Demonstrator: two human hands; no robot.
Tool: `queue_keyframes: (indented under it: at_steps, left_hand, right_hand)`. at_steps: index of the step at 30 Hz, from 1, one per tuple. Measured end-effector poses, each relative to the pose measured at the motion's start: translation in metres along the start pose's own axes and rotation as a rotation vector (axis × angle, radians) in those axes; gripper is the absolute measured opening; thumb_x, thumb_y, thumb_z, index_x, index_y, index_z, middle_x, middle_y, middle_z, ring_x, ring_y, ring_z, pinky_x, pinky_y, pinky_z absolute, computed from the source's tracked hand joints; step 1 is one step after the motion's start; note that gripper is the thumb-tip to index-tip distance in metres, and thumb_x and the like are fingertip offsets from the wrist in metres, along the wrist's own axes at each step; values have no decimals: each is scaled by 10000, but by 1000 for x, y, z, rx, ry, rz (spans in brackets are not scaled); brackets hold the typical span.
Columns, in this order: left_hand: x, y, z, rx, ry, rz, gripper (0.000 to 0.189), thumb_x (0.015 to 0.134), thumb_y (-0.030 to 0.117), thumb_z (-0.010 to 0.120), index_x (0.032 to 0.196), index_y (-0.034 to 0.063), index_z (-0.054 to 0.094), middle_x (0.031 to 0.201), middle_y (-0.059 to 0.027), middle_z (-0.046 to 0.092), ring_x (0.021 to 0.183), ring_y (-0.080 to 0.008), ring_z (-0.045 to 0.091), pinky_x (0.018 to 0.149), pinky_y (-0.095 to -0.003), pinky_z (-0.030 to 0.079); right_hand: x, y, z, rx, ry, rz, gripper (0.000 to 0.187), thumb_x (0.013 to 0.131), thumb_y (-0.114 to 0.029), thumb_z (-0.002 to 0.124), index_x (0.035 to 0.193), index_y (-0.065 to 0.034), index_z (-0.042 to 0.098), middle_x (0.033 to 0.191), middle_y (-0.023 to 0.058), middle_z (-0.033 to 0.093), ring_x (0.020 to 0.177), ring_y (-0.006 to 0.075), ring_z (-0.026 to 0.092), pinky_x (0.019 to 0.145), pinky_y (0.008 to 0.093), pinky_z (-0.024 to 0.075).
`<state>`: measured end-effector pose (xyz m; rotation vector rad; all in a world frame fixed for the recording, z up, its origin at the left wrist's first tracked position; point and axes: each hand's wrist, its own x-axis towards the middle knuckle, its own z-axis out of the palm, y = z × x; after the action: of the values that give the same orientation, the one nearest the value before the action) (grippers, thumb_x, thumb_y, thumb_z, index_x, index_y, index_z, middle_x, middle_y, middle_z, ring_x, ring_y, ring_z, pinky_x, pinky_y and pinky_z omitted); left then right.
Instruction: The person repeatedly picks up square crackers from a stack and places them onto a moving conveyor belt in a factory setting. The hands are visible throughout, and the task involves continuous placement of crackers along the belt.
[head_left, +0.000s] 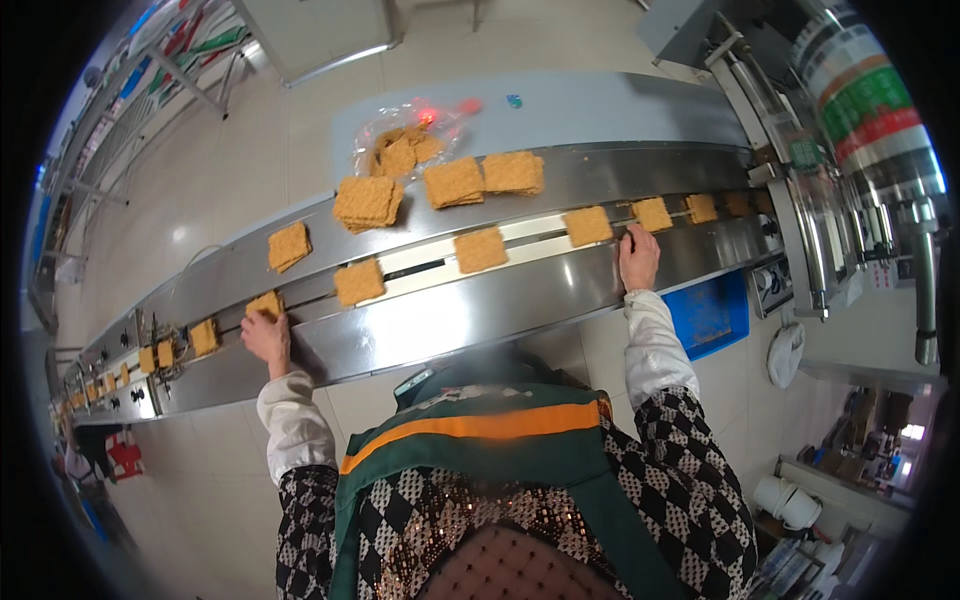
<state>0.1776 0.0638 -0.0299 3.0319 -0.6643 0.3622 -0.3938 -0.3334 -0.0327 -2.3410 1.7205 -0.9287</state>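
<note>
A line of square golden rice-crust-like snack pieces lies along the narrow slot of a steel conveyor. My left hand (265, 337) has its fingers around the near side of one square piece (265, 304) at the left. At the right, my right hand (640, 260) rests by the conveyor slot, its fingertips at the near corner of another piece (652, 214); whether they grip it is hidden. Between my hands, single pieces sit in the channel, among them a middle piece (481, 250), a piece farther right (588, 226) and one nearer my left hand (359, 282).
Stacks of pieces (367, 202) stand on the steel ledge beyond the slot, before a clear plastic bag (409, 142) holding more. Rollers with printed film (862, 105) rise at the right. A blue bin (709, 319) sits below the near edge. A person (79, 461) is at the far left.
</note>
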Motion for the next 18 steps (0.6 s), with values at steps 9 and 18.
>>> queue_keyframes:
  at_steps: [9,18]
  left_hand:
    - [8,-29,-12,-316,108,-68,430,787,340,658,1111,61,612,1091,-156,591,1050,-344,530,909,-447,428]
    - [19,-6,-14,-140,-178,-244,422,679,231,685,1064,85,593,1072,-130,545,1063,-304,499,934,-429,350]
  right_hand:
    - [4,-15,-6,160,-89,111,320,816,-103,570,1116,-22,647,1082,191,647,973,324,618,884,376,479]
    - [9,11,4,-7,-139,-60,298,910,-167,515,1134,-1,619,1145,176,627,1062,356,564,935,400,435]
